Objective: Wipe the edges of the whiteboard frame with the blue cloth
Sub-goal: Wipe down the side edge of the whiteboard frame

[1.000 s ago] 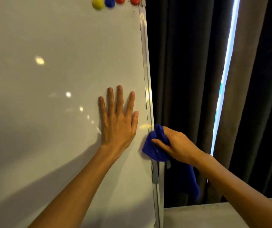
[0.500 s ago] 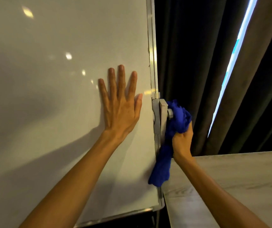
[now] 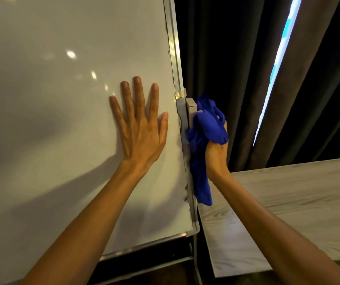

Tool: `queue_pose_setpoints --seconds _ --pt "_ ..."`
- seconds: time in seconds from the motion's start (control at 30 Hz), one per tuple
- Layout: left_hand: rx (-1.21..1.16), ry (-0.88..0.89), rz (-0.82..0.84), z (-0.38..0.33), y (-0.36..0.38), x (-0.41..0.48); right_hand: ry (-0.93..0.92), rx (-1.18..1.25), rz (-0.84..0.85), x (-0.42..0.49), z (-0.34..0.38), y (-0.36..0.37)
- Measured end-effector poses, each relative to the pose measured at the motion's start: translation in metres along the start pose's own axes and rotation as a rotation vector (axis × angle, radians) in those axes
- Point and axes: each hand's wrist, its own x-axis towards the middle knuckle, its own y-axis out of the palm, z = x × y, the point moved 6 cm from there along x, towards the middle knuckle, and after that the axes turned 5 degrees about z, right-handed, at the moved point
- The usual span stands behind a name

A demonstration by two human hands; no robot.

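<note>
Nearest to us, both forearms reach up from the bottom of the view. Low down we see the bottom rail point(image 3: 144, 246) of the whiteboard frame and its rounded lower right corner point(image 3: 194, 229); neither has the cloth on it, and we judge they are left to do, though we cannot tell from here how clean they are.

To the right, a pale wood-grain bench point(image 3: 278, 206) stands just beside that corner, so room for the wiping arm narrows toward the bottom.

Further up, our left hand point(image 3: 142, 132) lies flat and released on the white board surface point(image 3: 51, 120), fingers spread, bracing the board and holding nothing. Just beside its thumb runs the right edge of the frame point(image 3: 187, 167). Our right hand point(image 3: 216, 155) is clenched around the blue cloth point(image 3: 208, 128), bunched against the outer side of a grey bracket point(image 3: 191, 108) on that edge, with a tail of cloth hanging down along the rail. We judge the wipe is mid-way down the right side, working round this fitting.

Above it, the ribbed metal rail point(image 3: 174, 48) rises out of view; the top and left edges are not in view, so we cannot say whether they are done.

Farthest back hang dark curtains point(image 3: 237, 68) with a bright slit of light point(image 3: 276, 64), near behind the frame, leaving the hand free space there.
</note>
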Motion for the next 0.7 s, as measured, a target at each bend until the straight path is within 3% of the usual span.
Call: queue_pose_setpoints --seconds 0.3,0.7 --pt "0.011 -0.020 -0.007 -0.001 0.005 -0.009 0.088 -0.045 0.094 -0.030 -0.048 -0.005" --pt "0.046 0.033 -0.004 -0.005 0.016 -0.032 0.485 -0.151 -0.021 -0.078 -0.140 -0.042"
